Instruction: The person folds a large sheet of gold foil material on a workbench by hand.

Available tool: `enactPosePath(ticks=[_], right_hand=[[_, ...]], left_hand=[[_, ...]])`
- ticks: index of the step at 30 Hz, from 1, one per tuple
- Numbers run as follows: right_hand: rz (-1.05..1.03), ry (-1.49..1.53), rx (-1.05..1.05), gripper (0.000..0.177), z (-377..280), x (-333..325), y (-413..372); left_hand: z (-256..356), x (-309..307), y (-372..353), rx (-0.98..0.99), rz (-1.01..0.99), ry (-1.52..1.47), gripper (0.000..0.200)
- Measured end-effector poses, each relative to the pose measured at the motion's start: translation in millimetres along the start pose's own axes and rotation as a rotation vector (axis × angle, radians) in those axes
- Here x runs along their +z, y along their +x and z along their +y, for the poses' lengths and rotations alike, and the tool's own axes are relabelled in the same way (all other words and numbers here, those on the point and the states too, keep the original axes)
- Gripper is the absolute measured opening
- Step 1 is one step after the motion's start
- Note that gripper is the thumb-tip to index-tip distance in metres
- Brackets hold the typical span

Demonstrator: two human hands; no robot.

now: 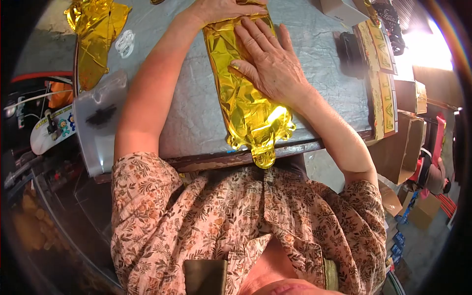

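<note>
A flat gold foil balloon [236,105] lies lengthwise on the table, wrinkled and folded into a long strip. Its rounded tab hangs over the near table edge. My right hand [273,66] rests palm down on the foil, fingers spread and holding nothing. At the top of the view my left hand [228,10] lies across the far end of the balloon, its fingers stretched out over the foil. The frame edge cuts off part of that hand.
Another gold foil piece [98,39] hangs over the table's left side, near a white string bundle [125,43]. A clear plastic sheet [101,123] lies at the left edge. Yellow-patterned boxes [383,93] line the right edge, beside a black object [350,54].
</note>
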State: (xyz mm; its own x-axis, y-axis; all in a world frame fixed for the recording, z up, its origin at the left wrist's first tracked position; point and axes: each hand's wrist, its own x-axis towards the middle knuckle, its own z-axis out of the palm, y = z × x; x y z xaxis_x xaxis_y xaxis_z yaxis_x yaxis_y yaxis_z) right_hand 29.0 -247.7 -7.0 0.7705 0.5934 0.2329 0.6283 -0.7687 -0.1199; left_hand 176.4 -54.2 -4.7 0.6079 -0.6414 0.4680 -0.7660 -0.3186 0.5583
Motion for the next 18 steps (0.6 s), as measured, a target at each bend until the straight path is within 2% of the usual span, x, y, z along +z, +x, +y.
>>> enactPosePath(ticks=[5,9,13,15,16,17,18], right_hand=[[-0.011,-0.004,-0.032,0.075,0.1,-4.1,-0.3],[-0.032,0.027,-0.099,0.077,-2.0,-5.2,-4.4],[-0.125,0.139,-0.269,0.079,-9.4,-22.9,-20.9],[-0.274,0.375,-0.366,0.073,-10.2,-35.8,-30.4],[-0.311,0.519,-0.354,0.059,-8.1,-45.9,-29.4],[-0.318,0.520,-0.355,0.059,0.7,-51.6,-26.7],[-0.246,0.640,-0.260,0.053,14.4,-53.8,-21.3]], left_hand=[[-13.3,0.1,-0.7,0.139,-0.045,0.100,0.029],[-12.3,0.5,-3.0,0.123,-0.045,0.117,0.030],[-15.6,3.9,-1.3,0.119,-0.036,0.132,0.031],[-17.0,3.5,-2.0,0.108,-0.026,0.142,0.032],[-16.8,3.7,-2.2,0.100,-0.023,0.129,0.031],[-16.8,4.7,-3.5,0.091,-0.021,0.114,0.031],[-17.4,5.5,-4.7,0.084,-0.019,0.108,0.031]])
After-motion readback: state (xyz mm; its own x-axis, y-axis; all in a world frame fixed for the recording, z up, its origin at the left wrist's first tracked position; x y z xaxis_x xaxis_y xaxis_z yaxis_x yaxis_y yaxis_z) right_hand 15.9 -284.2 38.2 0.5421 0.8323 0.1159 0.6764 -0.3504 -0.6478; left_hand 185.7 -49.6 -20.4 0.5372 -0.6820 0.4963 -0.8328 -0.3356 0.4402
